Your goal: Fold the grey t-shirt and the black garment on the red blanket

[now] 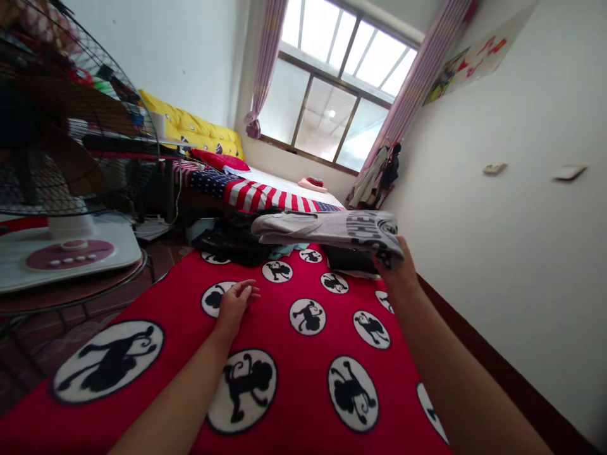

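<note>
A folded grey T-shirt (322, 226) with dark lettering is held up over the far part of the bed. My right hand (396, 256) grips its right end, with the fingers partly hidden by the cloth. Over the red blanket (284, 328) with black monkey figures in white circles, my left hand (238, 298) is apart from the shirt. Its fingers are loosely extended and it holds nothing. Dark clothes (232, 243) lie heaped at the far left of the blanket, and a black folded garment (353, 260) lies below the shirt's right part.
A floor-type fan (71, 243) stands on a round stool at left. Beyond are a second bed with a stars-and-stripes cover (265, 194), a yellow cushion (199, 123) and a window (327, 95). Clothes (377, 174) hang by the curtain; a white wall (502, 253) runs along the right.
</note>
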Motion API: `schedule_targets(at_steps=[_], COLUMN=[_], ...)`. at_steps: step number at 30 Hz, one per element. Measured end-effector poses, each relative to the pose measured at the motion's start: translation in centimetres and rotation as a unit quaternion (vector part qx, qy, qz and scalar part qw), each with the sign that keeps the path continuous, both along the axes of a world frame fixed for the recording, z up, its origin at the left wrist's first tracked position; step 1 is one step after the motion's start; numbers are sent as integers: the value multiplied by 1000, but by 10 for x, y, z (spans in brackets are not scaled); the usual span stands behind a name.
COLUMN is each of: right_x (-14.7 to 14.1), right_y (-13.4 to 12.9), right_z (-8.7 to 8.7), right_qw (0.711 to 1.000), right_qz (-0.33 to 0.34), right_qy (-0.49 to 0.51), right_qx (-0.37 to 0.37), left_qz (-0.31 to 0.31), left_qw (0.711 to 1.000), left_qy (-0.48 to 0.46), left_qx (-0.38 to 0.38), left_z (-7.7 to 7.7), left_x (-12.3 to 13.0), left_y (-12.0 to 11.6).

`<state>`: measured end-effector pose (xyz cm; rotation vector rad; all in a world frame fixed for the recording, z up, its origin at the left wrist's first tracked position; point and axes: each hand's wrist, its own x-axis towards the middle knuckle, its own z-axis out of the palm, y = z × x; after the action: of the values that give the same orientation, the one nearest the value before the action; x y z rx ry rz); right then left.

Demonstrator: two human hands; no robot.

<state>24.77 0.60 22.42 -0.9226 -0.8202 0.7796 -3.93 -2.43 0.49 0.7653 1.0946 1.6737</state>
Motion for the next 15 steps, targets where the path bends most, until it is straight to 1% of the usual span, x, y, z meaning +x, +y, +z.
schedule_targets(at_steps=[1,3,6,7,8,9,10,11,13,15], right_x=[-2,-6,-7,-6,-3,-1,2,5,10,12], right_y=[-7,-30,-77,-93,-108,-120,-129,-135,-138,-132], right_z=[-20,-70,-149,-170,-187,-198,-204,-204,-194,-179], right_qw=[999,995,985,981,976,970,963,956,942,930], right_qz=[-20,-42,-74,-72,-61,-47,-30,-10,27,65], right_qy=[37,67,96,100,115,136,159,183,222,242], right_qx=[-22,-61,-125,-147,-173,-196,-214,-229,-251,-271], left_qz=[5,15,23,24,25,24,23,21,17,14], left_qw=[1000,999,999,999,999,999,999,999,1000,1000], left_qy=[-12,-32,-44,-43,-41,-37,-32,-25,-8,11], left_qx=[-1,-2,-2,-3,-3,-3,-3,-3,-2,-1], left_z=[0,-2,-3,-4,-4,-4,-5,-5,-5,-5], left_x=[-1,-2,-3,-3,-2,-1,-1,0,1,2], left_y=[1,3,5,5,6,6,6,6,5,4])
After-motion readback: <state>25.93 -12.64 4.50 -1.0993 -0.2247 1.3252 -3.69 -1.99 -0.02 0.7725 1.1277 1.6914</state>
